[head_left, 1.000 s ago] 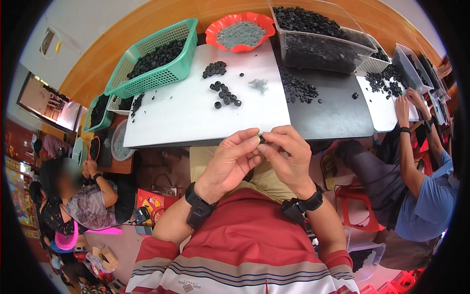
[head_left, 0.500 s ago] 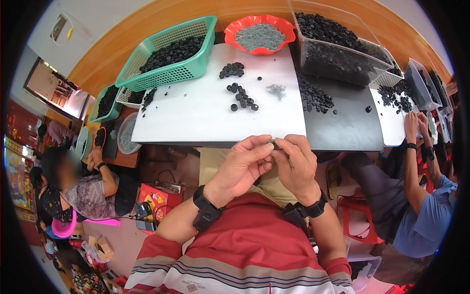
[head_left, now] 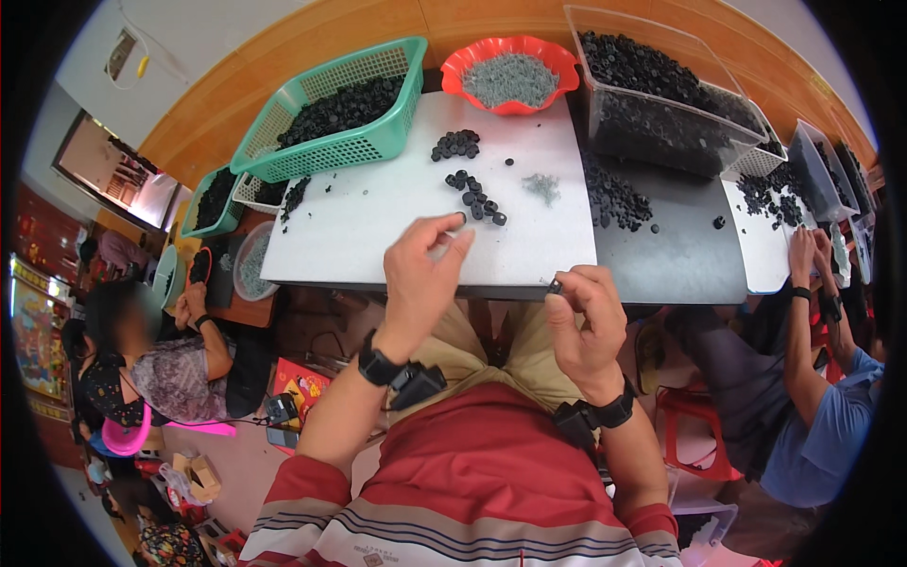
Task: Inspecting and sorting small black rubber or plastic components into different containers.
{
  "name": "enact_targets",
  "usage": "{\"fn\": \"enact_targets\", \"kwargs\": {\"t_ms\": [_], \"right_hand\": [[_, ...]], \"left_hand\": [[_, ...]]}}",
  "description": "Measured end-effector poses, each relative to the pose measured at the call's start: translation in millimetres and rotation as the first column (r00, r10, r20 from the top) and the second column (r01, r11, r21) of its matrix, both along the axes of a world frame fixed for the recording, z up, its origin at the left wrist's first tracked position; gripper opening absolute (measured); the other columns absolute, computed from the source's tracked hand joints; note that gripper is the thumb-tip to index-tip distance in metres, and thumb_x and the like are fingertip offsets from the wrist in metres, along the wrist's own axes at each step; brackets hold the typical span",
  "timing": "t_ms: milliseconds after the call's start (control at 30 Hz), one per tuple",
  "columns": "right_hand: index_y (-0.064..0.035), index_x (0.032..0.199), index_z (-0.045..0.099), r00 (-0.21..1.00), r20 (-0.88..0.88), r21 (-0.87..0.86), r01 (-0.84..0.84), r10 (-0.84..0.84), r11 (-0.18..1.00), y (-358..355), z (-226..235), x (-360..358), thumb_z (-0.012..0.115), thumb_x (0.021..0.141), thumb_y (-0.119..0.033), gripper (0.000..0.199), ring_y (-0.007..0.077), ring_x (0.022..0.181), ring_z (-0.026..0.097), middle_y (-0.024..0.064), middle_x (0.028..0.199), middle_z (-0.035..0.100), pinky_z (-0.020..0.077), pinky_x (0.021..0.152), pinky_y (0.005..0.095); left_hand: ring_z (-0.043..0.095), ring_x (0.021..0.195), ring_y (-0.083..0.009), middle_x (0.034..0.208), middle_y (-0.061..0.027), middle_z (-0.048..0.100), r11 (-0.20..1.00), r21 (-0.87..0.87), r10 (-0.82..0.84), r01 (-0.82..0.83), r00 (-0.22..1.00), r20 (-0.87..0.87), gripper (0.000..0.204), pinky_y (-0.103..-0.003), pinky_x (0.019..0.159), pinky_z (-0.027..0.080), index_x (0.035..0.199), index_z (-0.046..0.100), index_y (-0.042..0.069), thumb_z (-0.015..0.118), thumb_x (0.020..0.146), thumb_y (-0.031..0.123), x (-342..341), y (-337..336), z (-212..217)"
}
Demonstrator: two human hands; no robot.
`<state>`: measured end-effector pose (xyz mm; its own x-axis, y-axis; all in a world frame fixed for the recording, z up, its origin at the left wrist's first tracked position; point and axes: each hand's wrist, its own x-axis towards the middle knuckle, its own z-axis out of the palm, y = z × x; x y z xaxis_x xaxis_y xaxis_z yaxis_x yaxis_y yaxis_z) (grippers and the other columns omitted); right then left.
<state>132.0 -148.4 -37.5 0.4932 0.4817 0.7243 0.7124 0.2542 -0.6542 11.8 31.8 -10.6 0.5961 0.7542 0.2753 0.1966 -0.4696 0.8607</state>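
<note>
**Pinch at one o'clock!**

Clock centred on the lap (head_left: 455, 342): at eleven I've got a green basket (head_left: 331, 149), then, nearer, my left hand (head_left: 420, 283) over the white tabletop (head_left: 350, 241). A dark bit (head_left: 461, 217) sits at its fingertip; gripped or not, I can't tell. Twelve: loose black pieces (head_left: 478, 202). One: my right hand (head_left: 592, 331), fingers pinching a small black piece (head_left: 555, 286), probably light, firm, slightly slippery; best taken by its sides.

Beyond your left hand (head_left: 425, 269), a wooden panel (head_left: 368, 33) is running along the white wall (head_left: 213, 61); farther left, a bright opening (head_left: 142, 200) is showing above the pinkish floor (head_left: 260, 472).
</note>
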Motion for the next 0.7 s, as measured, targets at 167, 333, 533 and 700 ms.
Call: {"fn": "enact_targets", "kwargs": {"t_ms": [167, 333, 533, 700], "right_hand": [[0.0028, 0.111, 0.064, 0.999, -0.033, -0.005, -0.023, 0.023, 1.000, -4.9, -1.0, 0.4, 0.075, 0.087, 0.002, 0.025, 0.0148, 0.064, 0.060, 0.0129, 0.100, 0.063, 0.0488, 0.058, 0.0261], [0.0040, 0.109, 0.065, 0.996, -0.089, -0.011, -0.026, 0.025, 1.000, -10.2, -2.0, 0.6, 0.074, 0.089, 0.000, 0.022, 0.0141, 0.068, 0.058, 0.0126, 0.099, 0.062, 0.0481, 0.060, 0.0252], [0.0041, 0.108, 0.066, 0.983, -0.176, -0.004, -0.054, 0.052, 0.999, -11.4, -5.2, 0.0, 0.074, 0.091, -0.002, 0.021, 0.0135, 0.069, 0.058, 0.0123, 0.099, 0.063, 0.0480, 0.060, 0.0251], [0.0041, 0.108, 0.066, 0.980, -0.191, -0.001, -0.057, 0.055, 0.998, -11.2, -6.8, 1.0, 0.074, 0.091, -0.003, 0.020, 0.0135, 0.069, 0.058, 0.0122, 0.098, 0.063, 0.0479, 0.060, 0.0250]], "left_hand": [[0.066, 0.087, -0.0288, 0.103, -0.0126, 0.072, 0.851, 0.524, 0.122, 0.015, 0.967, -0.225, 0.024, -0.037, 0.080, 0.053, 0.109, 0.073, 0.001, 0.073, 0.089, 0.014, 11.6, 39.7, -11.5], [0.066, 0.089, -0.0288, 0.102, -0.0117, 0.072, 0.909, 0.405, 0.031, 0.094, 0.956, -0.292, 0.020, -0.038, 0.081, 0.053, 0.105, 0.073, 0.002, 0.073, 0.087, 0.012, 13.3, 36.1, -1.2], [0.066, 0.095, -0.0329, 0.103, -0.0110, 0.072, 0.910, 0.376, -0.084, 0.173, 0.967, -0.242, 0.014, -0.042, 0.085, 0.052, 0.099, 0.073, 0.004, 0.069, 0.089, 0.012, 7.3, 31.5, 0.2], [0.066, 0.095, -0.0331, 0.101, -0.0110, 0.072, 0.878, 0.414, -0.159, 0.242, 0.961, -0.225, 0.012, -0.042, 0.084, 0.052, 0.098, 0.072, 0.004, 0.068, 0.089, 0.011, 4.8, 33.6, 2.6]]}}
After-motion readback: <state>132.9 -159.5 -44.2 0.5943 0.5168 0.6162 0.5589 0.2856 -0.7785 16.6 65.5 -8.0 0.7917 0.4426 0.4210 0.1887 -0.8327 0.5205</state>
